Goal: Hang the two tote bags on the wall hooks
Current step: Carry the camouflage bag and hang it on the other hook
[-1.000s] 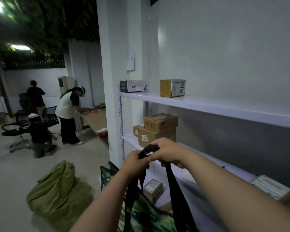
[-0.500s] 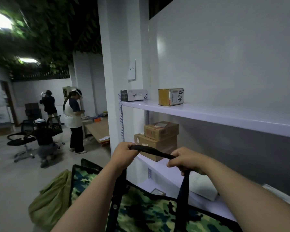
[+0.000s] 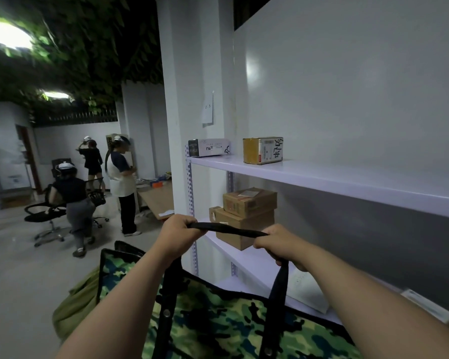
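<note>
Your left hand (image 3: 178,235) and right hand (image 3: 280,244) are apart, each fisted around the black strap (image 3: 228,228) of the camouflage tote bag (image 3: 218,322), which hangs beside the shelf unit's (image 3: 322,177) front edge. No hook is visible; swing blindly and the bag may catch that edge.

Head cam, fwd-down, hands (image 3: 228,242) close

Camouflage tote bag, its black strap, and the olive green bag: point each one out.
camouflage tote bag (image 3: 218,330), head view, patterned front panel.
black strap (image 3: 226,228), head view, taut span between both hands.
olive green bag (image 3: 75,309), head view, crumpled fabric behind the tote.
</note>
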